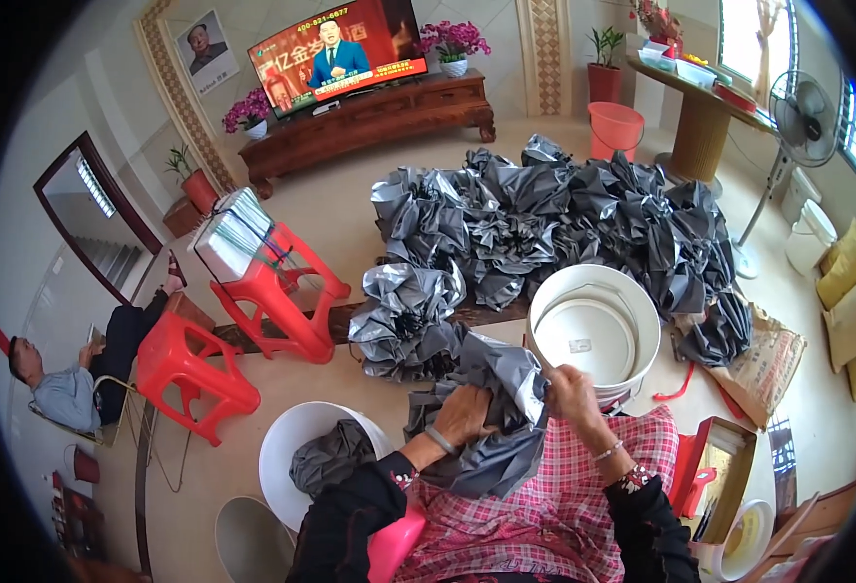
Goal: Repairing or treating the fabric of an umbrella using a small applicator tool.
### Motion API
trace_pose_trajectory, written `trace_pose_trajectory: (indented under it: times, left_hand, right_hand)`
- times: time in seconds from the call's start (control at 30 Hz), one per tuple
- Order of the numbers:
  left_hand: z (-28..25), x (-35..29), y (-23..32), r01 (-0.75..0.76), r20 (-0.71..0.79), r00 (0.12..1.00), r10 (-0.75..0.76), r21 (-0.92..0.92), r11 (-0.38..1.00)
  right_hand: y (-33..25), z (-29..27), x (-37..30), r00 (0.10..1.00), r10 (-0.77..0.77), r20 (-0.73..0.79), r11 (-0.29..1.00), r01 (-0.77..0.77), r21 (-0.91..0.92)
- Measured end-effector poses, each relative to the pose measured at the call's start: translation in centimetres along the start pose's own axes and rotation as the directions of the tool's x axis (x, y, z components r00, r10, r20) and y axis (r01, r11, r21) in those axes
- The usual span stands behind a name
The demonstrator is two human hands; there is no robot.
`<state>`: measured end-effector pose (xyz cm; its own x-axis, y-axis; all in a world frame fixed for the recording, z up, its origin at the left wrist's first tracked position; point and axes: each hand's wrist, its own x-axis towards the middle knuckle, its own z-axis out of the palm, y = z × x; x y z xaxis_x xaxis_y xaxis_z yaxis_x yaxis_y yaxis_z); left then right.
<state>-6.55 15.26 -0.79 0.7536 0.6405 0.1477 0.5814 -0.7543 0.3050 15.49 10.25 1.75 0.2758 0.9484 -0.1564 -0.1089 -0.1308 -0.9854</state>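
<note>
A crumpled dark grey sheet (486, 462) with a shiny silvery side lies across my lap, over a pink checked cloth (564, 496). My left hand (462, 416) grips its folds near the middle, fingers curled into the material. At its upper right edge, my right hand (576, 394) is closed on the sheet, slightly blurred, beside the rim of a white bucket (646, 340). Just beyond my hands stands a bunched stack of similar sheets (406, 316). Left of my left forearm, a white bucket (277, 466) holds another crumpled dark sheet (331, 459).
A long heap of dark sheets (554, 219) spreads ahead. Red stools (194, 374) stand left, near a seated person (68, 389). An open box (724, 476) sits right, by a woven sack (763, 360). A standing fan (787, 146) and a television (335, 53) are farther off.
</note>
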Motion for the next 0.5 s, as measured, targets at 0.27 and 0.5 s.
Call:
trace_pose_trajectory:
  times: [0.27, 0.5]
  left_hand:
    - [1.1, -1.5, -2.8, -0.169, -0.293, 0.932, 0.215, 0.175, 0.97]
    - [-4.0, 0.2, -2.4, -0.266, -0.172, 0.943, 0.283, 0.117, 0.957]
  right_hand:
    - [-11.7, -18.5, 3.3, 0.887, -0.174, -0.428, 0.925, 0.296, 0.237]
    - [-13.0, -16.5, 0.4, 0.459, -0.888, 0.026, 0.051, 0.155, -0.987]
